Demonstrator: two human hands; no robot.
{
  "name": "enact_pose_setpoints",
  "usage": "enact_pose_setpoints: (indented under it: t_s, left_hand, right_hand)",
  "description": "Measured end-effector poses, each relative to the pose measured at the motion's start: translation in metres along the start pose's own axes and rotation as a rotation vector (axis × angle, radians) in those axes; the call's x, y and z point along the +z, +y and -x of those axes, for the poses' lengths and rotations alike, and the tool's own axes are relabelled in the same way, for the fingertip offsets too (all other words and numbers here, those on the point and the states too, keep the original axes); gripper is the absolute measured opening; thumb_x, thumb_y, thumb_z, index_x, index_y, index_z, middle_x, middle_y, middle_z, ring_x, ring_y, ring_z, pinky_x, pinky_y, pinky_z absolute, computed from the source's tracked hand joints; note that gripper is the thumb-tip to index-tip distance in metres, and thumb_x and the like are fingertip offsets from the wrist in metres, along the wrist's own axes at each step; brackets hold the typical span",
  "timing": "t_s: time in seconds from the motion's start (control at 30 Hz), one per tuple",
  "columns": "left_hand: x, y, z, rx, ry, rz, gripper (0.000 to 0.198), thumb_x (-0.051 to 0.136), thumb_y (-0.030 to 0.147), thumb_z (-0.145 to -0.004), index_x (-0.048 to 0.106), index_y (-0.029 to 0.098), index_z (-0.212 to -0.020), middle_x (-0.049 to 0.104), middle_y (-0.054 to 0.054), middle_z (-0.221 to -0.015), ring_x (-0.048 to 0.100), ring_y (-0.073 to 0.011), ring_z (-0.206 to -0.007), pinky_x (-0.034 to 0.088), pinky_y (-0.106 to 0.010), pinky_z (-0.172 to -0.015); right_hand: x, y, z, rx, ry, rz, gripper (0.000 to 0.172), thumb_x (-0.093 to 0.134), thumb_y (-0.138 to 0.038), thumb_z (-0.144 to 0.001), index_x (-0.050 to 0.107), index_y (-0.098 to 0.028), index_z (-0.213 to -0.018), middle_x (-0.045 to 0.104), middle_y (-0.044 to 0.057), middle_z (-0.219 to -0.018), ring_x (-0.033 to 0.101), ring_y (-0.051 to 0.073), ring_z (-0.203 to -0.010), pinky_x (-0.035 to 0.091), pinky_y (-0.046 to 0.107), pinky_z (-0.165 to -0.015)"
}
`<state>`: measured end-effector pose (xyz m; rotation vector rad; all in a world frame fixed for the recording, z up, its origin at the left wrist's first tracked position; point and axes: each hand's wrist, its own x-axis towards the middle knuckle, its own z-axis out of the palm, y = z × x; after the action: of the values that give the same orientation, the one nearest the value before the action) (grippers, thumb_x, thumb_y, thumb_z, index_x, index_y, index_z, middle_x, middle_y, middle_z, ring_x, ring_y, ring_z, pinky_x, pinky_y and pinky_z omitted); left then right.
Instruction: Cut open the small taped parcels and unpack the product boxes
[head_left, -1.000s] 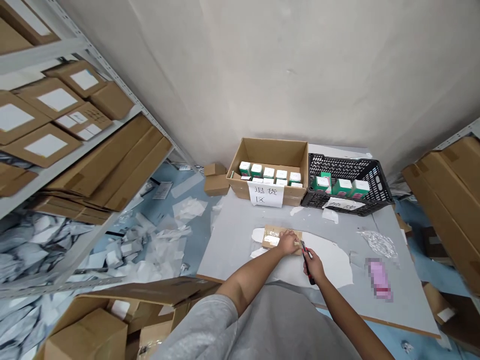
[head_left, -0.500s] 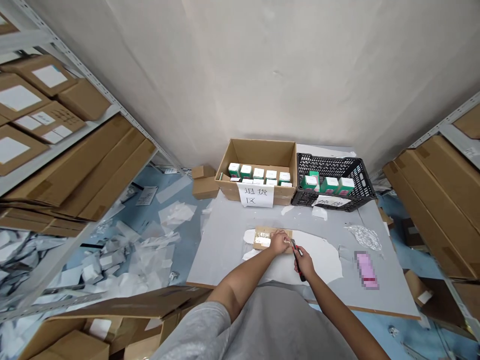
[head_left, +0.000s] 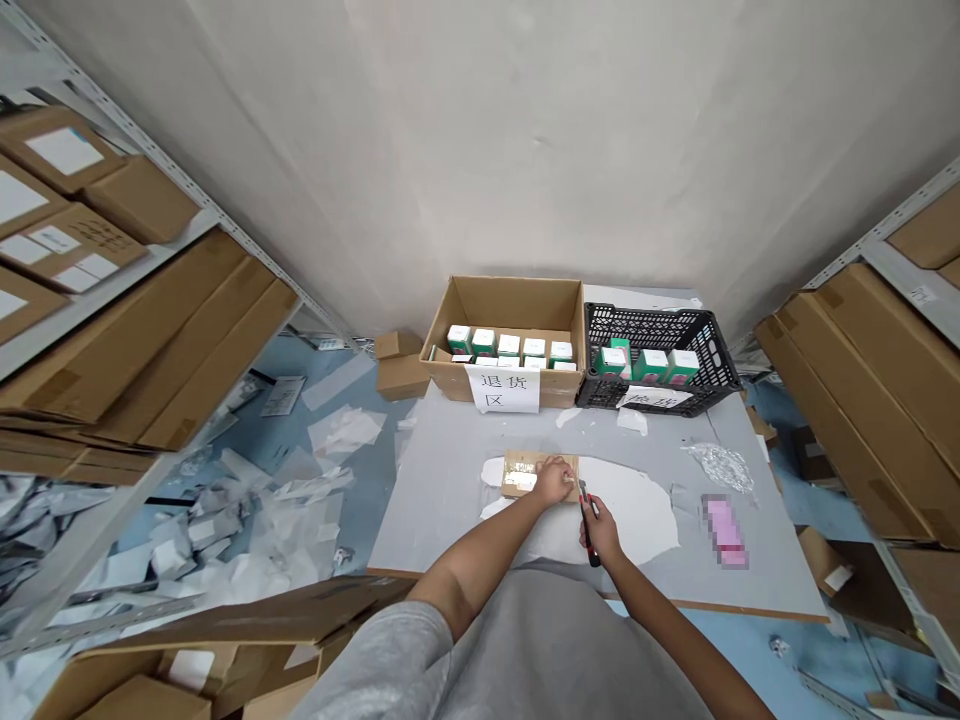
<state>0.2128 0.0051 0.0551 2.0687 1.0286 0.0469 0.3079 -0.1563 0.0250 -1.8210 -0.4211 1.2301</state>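
A small taped cardboard box [head_left: 517, 462] with a white label lies on a white sheet [head_left: 637, 515] at the front of the table. My left hand [head_left: 553, 482] is closed over the right part of this box, with the fingertips at its right end. In my right hand [head_left: 602, 528] is a black and red utility knife [head_left: 591, 548], its tip against or very near the box's right end, beside my left fingers. Whether the blade is in the cardboard is too small to tell.
At the back of the grey table [head_left: 442, 480] stand an open carton [head_left: 517, 295] and a black plastic crate [head_left: 712, 385], both holding green-and-white boxes. Crumpled clear plastic [head_left: 720, 467] and a blurred pink item [head_left: 724, 532] lie at right. Shelves with cartons flank both sides.
The knife in my right hand has turned slightly more upright. My left hand stays on the box. The whole view has shifted a little.
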Motion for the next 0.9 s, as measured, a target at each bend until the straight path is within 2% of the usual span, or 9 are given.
enact_pose_setpoints:
  t_s: [0.17,0.3,0.43,0.57,0.7,0.9]
  left_hand:
    - [-0.002,-0.001,0.001,-0.021,0.056,0.086,0.004,0.071,0.02,-0.08,0.072,0.021,-0.084,0.074,-0.005,-0.106,0.06,-0.0263,-0.117,0.033,-0.044,-0.106]
    - [-0.004,-0.003,-0.003,-0.031,0.042,0.107,0.002,0.074,0.022,-0.079,0.072,0.021,-0.079,0.074,-0.004,-0.102,0.061,-0.0276,-0.117,0.033,-0.045,-0.106]
    - [-0.003,-0.005,-0.005,-0.019,0.023,0.073,0.002,0.073,0.02,-0.08,0.072,0.021,-0.082,0.074,-0.005,-0.105,0.061,-0.0278,-0.117,0.034,-0.044,-0.103]
    - [-0.001,-0.009,-0.005,0.01,0.013,0.037,0.005,0.073,0.022,-0.081,0.073,0.021,-0.086,0.073,-0.005,-0.107,0.06,-0.0277,-0.118,0.034,-0.042,-0.101]
    - [0.001,-0.015,-0.006,0.027,0.033,0.119,0.006,0.076,0.024,-0.08,0.075,0.022,-0.085,0.073,-0.005,-0.102,0.061,-0.0274,-0.113,0.032,-0.042,-0.102]
    - [0.005,-0.017,-0.003,0.005,0.079,0.218,0.005,0.079,0.021,-0.075,0.074,0.022,-0.076,0.072,-0.004,-0.095,0.061,-0.0271,-0.109,0.031,-0.044,-0.105]
  right_hand:
    - [0.003,-0.008,-0.004,0.024,-0.017,-0.007,0.078,0.057,-0.078,-0.081,0.057,-0.02,-0.133,0.052,-0.011,-0.048,0.053,0.016,-0.035,0.039,0.024,-0.036]
    - [0.001,-0.006,-0.004,0.027,-0.035,-0.028,0.078,0.059,-0.078,-0.08,0.057,-0.02,-0.133,0.052,-0.011,-0.047,0.052,0.016,-0.035,0.039,0.023,-0.036]
    - [-0.003,0.0,-0.001,0.005,-0.033,-0.004,0.076,0.058,-0.075,-0.081,0.058,-0.02,-0.134,0.052,-0.011,-0.047,0.05,0.016,-0.034,0.037,0.023,-0.036]
    - [-0.003,-0.005,-0.006,-0.03,-0.03,0.04,0.07,0.056,-0.071,-0.084,0.06,-0.02,-0.133,0.052,-0.011,-0.047,0.05,0.015,-0.034,0.037,0.023,-0.037]
    - [-0.004,-0.016,-0.014,-0.016,-0.041,0.07,0.069,0.055,-0.067,-0.086,0.059,-0.019,-0.136,0.051,-0.011,-0.046,0.049,0.015,-0.034,0.036,0.023,-0.037]
    - [-0.01,-0.017,-0.013,0.033,-0.094,0.109,0.064,0.054,-0.064,-0.088,0.059,-0.021,-0.135,0.049,-0.012,-0.046,0.048,0.015,-0.033,0.036,0.021,-0.037]
